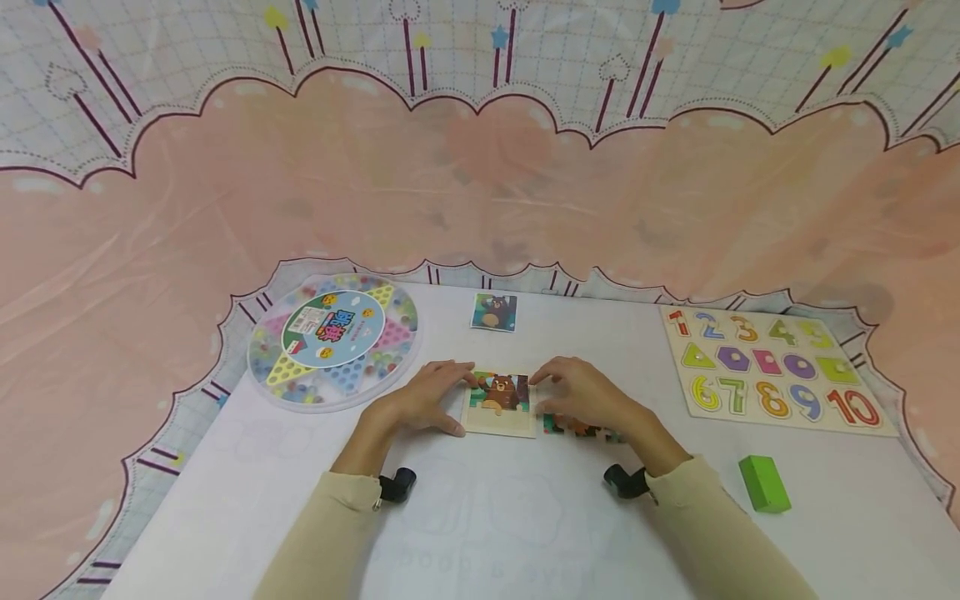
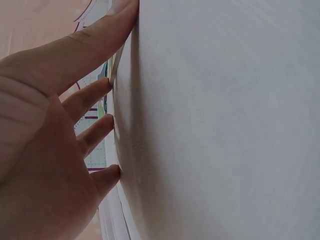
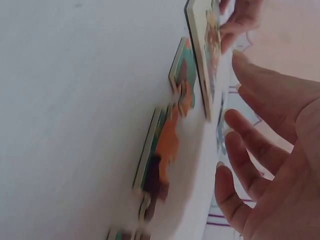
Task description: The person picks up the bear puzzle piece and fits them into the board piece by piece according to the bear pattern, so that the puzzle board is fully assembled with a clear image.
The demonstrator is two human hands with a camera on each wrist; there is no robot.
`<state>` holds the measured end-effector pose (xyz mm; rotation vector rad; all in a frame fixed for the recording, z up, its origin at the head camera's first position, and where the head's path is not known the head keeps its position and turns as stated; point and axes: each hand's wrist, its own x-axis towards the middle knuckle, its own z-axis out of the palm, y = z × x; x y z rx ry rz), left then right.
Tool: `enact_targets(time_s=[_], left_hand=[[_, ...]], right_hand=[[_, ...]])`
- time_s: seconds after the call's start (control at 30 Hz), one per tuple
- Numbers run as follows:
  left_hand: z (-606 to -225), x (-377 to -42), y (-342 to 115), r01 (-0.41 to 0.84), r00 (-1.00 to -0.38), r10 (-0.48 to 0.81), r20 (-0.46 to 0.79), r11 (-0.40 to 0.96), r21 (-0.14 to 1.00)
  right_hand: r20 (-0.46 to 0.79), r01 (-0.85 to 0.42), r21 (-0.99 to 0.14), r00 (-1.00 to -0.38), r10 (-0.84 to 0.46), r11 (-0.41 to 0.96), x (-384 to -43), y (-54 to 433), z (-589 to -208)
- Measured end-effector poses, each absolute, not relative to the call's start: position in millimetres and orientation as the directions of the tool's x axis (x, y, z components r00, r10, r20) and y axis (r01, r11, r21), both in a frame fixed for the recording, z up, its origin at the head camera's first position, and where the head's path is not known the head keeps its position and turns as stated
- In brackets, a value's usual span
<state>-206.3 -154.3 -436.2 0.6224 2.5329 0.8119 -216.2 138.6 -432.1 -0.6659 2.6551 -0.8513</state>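
Observation:
A small wooden puzzle tray (image 1: 501, 425) lies on the white table, its upper part filled with bear-picture pieces (image 1: 504, 393) and its lower strip bare wood. At its left edge, my left hand (image 1: 423, 402) rests with spread fingers, the thumb by the lower left corner. My right hand (image 1: 588, 396) is at the tray's right side, fingers loosely bent; in the right wrist view nothing shows between them. Under and beside that hand lie several loose puzzle pieces (image 3: 167, 142), partly hidden in the head view. The left wrist view shows the left fingertips (image 2: 104, 125) down at table level.
Behind the tray lies a bear picture card (image 1: 494, 313). A round Chinese checkers set (image 1: 333, 342) is at the back left. To the right are a number and shape board (image 1: 776, 367) and a green block (image 1: 765, 483). Patterned cloth hangs behind the table.

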Motion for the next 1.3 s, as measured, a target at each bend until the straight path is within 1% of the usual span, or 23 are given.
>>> enact_targets(time_s=[0.17, 0.4, 0.77, 1.07, 1.3], left_hand=[[-437, -206, -154, 0.269, -0.825, 0.513, -0.238, 0.725, 0.634], [-437, -207, -154, 0.249, -0.830, 0.502, -0.244, 0.724, 0.644], [-436, -206, -154, 0.263, -0.827, 0.509, -0.237, 0.725, 0.637], [-436, -206, -153, 0.263, -0.830, 0.507, -0.233, 0.724, 0.638], [-437, -207, -153, 0.265, -0.832, 0.504, -0.234, 0.730, 0.630]], right_hand=[[-0.135, -0.328, -0.576, -0.865, -0.483, 0.749, -212, 149, -432], [-0.119, -0.371, -0.551, -0.852, -0.510, 0.748, -207, 162, -441], [-0.081, -0.410, -0.578, -0.832, -0.550, 0.705, -202, 166, -451], [-0.051, -0.451, -0.601, -0.802, -0.595, 0.660, -203, 169, -452], [-0.064, -0.439, -0.606, -0.804, -0.591, 0.663, -202, 168, -450]])
